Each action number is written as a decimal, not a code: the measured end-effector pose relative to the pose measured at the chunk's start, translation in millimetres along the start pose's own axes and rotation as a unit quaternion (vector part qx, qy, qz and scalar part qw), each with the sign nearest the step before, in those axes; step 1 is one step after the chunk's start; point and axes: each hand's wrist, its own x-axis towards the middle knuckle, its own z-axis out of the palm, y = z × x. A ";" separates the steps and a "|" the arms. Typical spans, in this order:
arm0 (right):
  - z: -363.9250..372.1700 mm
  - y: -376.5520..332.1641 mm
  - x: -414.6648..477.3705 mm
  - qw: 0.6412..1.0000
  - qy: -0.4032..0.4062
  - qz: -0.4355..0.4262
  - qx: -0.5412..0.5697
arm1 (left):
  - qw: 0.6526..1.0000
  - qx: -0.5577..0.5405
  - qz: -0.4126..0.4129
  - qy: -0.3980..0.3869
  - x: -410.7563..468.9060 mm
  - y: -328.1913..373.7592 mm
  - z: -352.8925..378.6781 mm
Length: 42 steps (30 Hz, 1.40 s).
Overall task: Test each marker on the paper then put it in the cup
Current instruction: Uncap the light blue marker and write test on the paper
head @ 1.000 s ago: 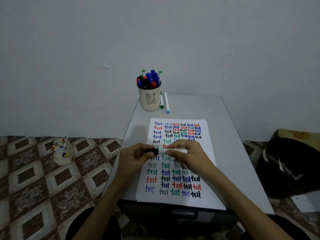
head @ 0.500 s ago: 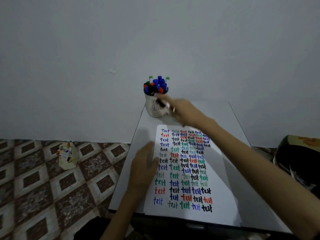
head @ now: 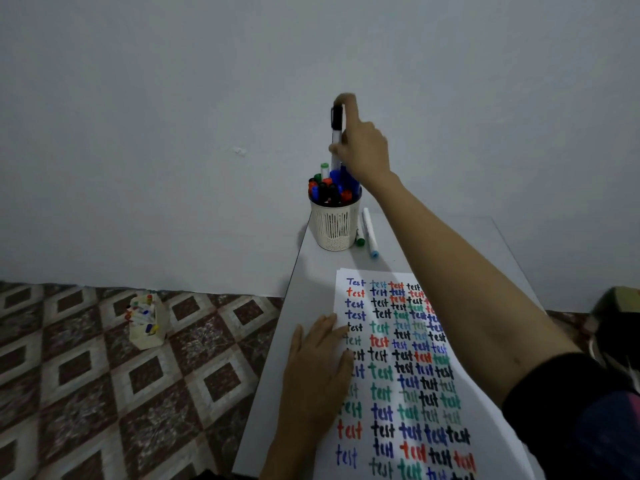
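My right hand [head: 363, 150] is stretched out over the white mesh cup [head: 334, 226] and grips a black-capped white marker [head: 336, 133] upright, cap up, its lower end among the markers in the cup. The cup holds several capped markers [head: 329, 190] in red, blue, green and black. My left hand [head: 317, 372] rests flat on the left edge of the paper [head: 360, 403], which is covered with rows of the word "test" in several colours. Two markers, one green-capped [head: 360, 239] and one blue-capped [head: 370, 233], lie on the table just right of the cup.
The narrow grey table [head: 304, 306] stands against a plain wall. On the tiled floor to the left sits a small box [head: 147, 322] with more markers. A dark object [head: 616, 323] is at the right edge.
Both hands capped the marker a second ago. My right hand then carried it to the cup and now holds it upright above the cup. My left hand dropped flat onto the paper.
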 end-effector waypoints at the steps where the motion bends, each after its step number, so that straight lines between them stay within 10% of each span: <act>1: 5.8 4.1 -3.2 0.999 -0.037 -0.004 -0.011 | 1.000 -0.001 0.001 0.002 -0.1 -0.6 0.6; 13: -8.9 46.8 -26.3 0.979 -0.044 0.119 0.159 | 1.000 0.002 0.005 0.010 -0.7 -2.5 2.2; 20: 16.4 88.0 -106.1 0.921 -0.336 0.191 0.052 | 1.000 -0.016 0.006 0.009 -0.5 -0.8 1.2; 31: 0.8 85.4 -148.8 0.959 -0.030 0.268 0.084 | 1.000 -0.029 0.004 0.008 0.9 -2.5 1.0; 36: -50.8 65.0 -186.2 0.870 0.145 0.322 0.345 | 0.999 -0.043 0.000 0.009 0.3 1.8 -1.7; 42: -90.3 25.5 -265.4 0.773 0.078 0.342 0.528 | 0.997 -0.054 0.031 0.055 -3.5 19.4 -10.6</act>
